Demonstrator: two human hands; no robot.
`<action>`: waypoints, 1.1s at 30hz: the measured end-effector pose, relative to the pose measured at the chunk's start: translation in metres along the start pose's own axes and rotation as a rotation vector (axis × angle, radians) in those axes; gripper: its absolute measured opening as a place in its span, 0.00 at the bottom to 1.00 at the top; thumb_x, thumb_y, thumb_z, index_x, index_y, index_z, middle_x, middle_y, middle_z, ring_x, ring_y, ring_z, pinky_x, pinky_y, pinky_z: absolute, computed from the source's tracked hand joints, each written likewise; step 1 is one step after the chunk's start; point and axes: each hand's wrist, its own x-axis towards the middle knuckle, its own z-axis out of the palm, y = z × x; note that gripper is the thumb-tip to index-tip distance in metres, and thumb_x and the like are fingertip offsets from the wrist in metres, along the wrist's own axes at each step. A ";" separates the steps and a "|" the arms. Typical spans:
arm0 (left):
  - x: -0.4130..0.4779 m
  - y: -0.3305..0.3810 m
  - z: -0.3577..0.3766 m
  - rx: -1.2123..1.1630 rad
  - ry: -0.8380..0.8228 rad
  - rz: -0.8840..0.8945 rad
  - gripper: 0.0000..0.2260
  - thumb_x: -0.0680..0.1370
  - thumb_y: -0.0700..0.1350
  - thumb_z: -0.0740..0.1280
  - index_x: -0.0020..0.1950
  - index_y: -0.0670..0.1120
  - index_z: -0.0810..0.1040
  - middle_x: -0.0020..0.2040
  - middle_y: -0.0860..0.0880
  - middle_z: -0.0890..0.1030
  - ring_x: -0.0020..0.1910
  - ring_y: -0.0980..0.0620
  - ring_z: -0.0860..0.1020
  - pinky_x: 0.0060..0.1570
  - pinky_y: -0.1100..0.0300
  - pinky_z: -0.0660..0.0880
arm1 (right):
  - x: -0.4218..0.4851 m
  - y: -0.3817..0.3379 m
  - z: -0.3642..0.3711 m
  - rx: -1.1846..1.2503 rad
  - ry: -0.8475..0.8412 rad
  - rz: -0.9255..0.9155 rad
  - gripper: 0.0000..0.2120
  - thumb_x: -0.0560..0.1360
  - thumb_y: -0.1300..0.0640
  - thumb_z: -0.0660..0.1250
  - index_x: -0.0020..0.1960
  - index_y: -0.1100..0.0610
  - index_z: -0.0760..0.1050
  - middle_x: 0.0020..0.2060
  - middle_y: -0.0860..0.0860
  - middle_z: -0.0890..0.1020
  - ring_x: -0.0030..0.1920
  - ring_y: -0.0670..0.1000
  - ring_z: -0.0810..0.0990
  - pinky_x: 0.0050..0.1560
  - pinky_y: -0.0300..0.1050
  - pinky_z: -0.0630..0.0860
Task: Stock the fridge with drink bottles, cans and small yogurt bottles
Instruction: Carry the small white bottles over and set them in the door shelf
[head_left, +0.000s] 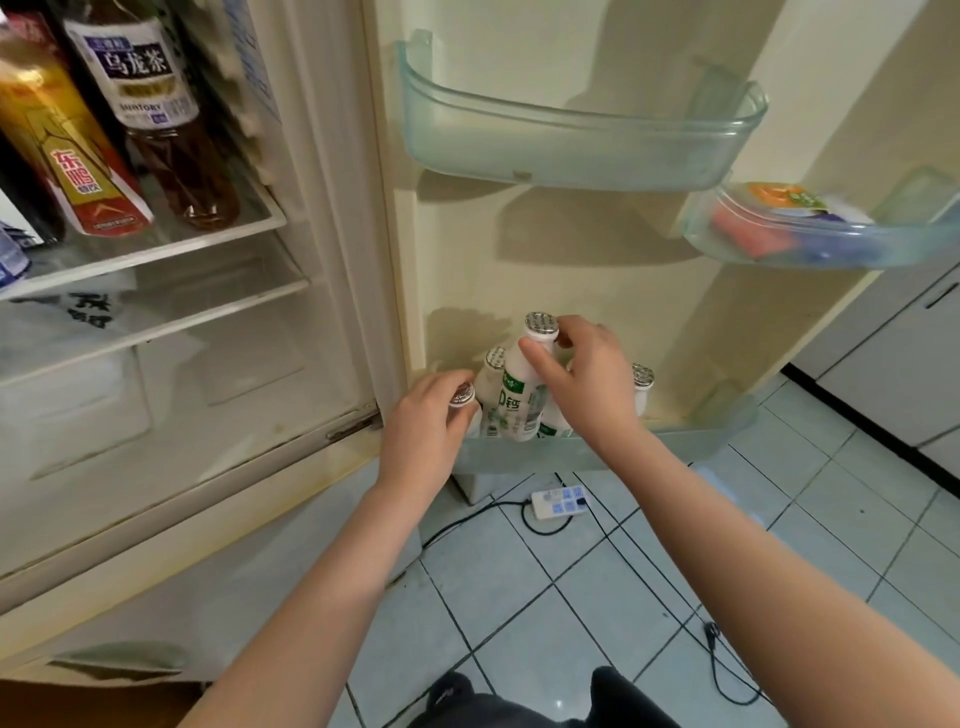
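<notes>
Head view, right hand (587, 379) pinching yogurt bottle (519, 397), left hand (423, 423) gripping second bottle (462, 396), more bottles (642, 387) crowding door bin (675, 441)

A home kitchen: open fridge (332, 218), tiled floor (597, 597), floor power strip (558, 502).

Yogurt bottles (492, 376) bunched in the lowest door bin (675, 439); left hand (421, 431) gripping the leftmost bottle (462, 396), right hand (592, 379) pinching the raised bottle (519, 400) at centre. Above, 2 more door bins (571, 150). Far left, tea bottles (156, 104) on the fridge shelf (208, 234). Below, power strip (558, 501) on the floor (675, 545).
</notes>
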 end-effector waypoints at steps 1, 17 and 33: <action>0.000 -0.001 -0.001 -0.004 -0.005 0.005 0.15 0.77 0.43 0.68 0.64 0.46 0.77 0.58 0.48 0.80 0.55 0.49 0.78 0.52 0.65 0.67 | -0.001 0.001 0.001 0.005 0.019 0.011 0.22 0.75 0.44 0.66 0.58 0.61 0.75 0.47 0.55 0.80 0.49 0.56 0.75 0.45 0.50 0.72; -0.005 -0.017 0.002 -0.017 0.025 0.087 0.18 0.80 0.41 0.63 0.70 0.47 0.72 0.65 0.48 0.77 0.61 0.49 0.77 0.55 0.60 0.71 | -0.010 0.001 0.023 -0.015 0.026 -0.035 0.20 0.75 0.46 0.67 0.56 0.61 0.77 0.46 0.55 0.82 0.49 0.56 0.76 0.48 0.49 0.70; -0.024 -0.015 0.023 -0.075 0.362 0.323 0.15 0.73 0.32 0.65 0.58 0.42 0.76 0.60 0.44 0.74 0.58 0.47 0.72 0.60 0.59 0.68 | -0.040 0.031 0.026 -0.211 0.024 -0.127 0.22 0.68 0.45 0.73 0.53 0.61 0.80 0.57 0.58 0.78 0.62 0.60 0.74 0.61 0.56 0.69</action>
